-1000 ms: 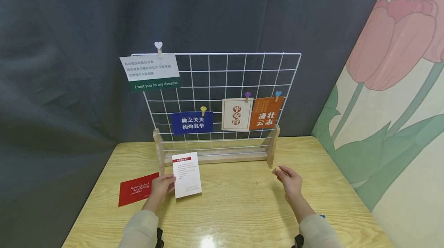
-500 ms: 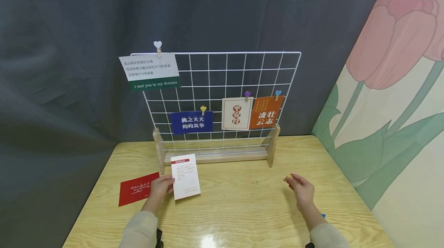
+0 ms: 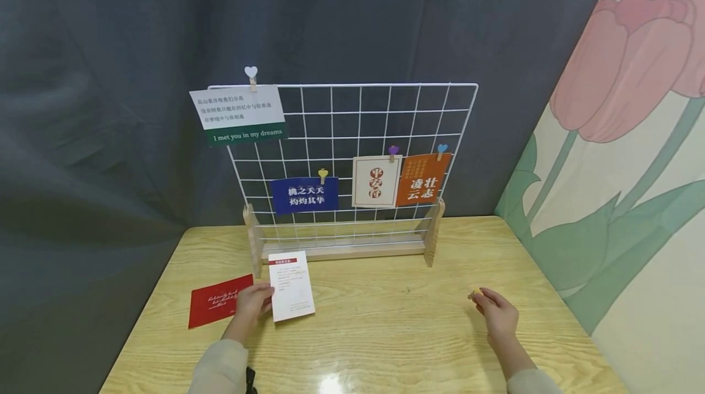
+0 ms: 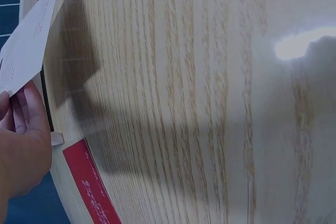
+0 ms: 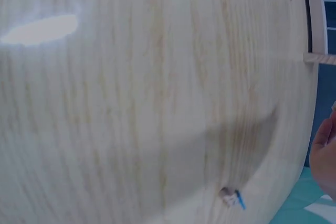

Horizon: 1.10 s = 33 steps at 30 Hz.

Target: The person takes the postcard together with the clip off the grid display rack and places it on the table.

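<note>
My left hand (image 3: 253,306) pinches a white card (image 3: 292,290) with a red strip near its top by the card's left edge. In the left wrist view the card (image 4: 30,38) is lifted above the table. Near the right side of the table, my right hand (image 3: 500,315) pinches a small wooden clip (image 3: 475,293) with a yellow top between thumb and fingers. The right wrist view shows only part of the right hand (image 5: 324,156), at its edge. Beside the left hand, a red card (image 3: 215,303) with white script lies on the table.
A white wire grid (image 3: 358,125) in a wooden stand (image 3: 352,252) rises at the back. Heart clips hold a white-green card (image 3: 239,112), blue card (image 3: 305,195), cream card (image 3: 360,195) and orange card (image 3: 423,180). Another clip (image 5: 231,198) with blue on it lies on the table (image 3: 374,345).
My right hand has moved right and toward me with the clip. The left hand has drawn the white card slightly down and to the left.
</note>
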Tool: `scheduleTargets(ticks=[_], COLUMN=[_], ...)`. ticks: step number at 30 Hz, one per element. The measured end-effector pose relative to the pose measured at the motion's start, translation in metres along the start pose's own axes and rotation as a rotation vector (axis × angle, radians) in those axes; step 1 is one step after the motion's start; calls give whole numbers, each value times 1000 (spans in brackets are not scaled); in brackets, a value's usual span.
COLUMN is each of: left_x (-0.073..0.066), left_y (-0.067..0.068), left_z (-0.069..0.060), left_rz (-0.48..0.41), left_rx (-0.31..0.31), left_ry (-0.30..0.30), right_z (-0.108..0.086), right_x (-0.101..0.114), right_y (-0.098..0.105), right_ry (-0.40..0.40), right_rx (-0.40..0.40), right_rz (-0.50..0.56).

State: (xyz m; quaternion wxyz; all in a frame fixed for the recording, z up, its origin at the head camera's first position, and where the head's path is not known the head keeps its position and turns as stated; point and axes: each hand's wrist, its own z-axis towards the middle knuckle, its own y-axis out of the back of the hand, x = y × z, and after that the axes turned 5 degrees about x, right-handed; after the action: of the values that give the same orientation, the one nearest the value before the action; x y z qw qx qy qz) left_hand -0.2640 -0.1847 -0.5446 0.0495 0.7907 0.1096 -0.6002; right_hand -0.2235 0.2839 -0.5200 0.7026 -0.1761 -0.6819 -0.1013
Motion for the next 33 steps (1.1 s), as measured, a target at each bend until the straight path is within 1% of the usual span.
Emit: scheduleTargets(ticks=[1,4,6,9,10,13,16,18,21,23,26,28,29,31,33], left_x=[0,0,0,0,0,0,0,1,2,3,4,4,4,4,5], left_y=[0,2,3,5,6,8,9,10,11,12,12,13,13,14,15], left_z=[0,-1,-1,-3,-3,-4,-4,-4,-3,-3,-2,-2,-3,-3,-3], left_rz=[4,11,12,12,13,28,33,32,25,27,22,13,12,12,13], left_rx=[-1,-2,-5,3,5,2,1,-4,-3,-7,-14,-12,-10,-8,-9], left_ry=[-2,-5,-4,-2,-3,-3,-9,-8,-3,6,14,17,19,20,22], right_z=[0,0,2,7,9,14,18,22,28,29,27,16,14,6,-4], right_x=[0,-6,-13,-29,-33,-46,-56,-63,-74,-77,-78,-62,-60,-50,-36], right_y=[2,12,21,37,41,54,61,64,69,71,74,68,68,65,61], right_ry=[-17,-17,2,7,-6,-14,-29,-49,-100,-118,-124,-138,-137,-161,-163], right_rx=[-23,-33,-22,12,14,10,-47,-107,-207,-236,-252,-241,-243,-240,-226], right_rz=[-23,7,-2,33,20,49,50,32,41,46,71,26,24,19,-34])
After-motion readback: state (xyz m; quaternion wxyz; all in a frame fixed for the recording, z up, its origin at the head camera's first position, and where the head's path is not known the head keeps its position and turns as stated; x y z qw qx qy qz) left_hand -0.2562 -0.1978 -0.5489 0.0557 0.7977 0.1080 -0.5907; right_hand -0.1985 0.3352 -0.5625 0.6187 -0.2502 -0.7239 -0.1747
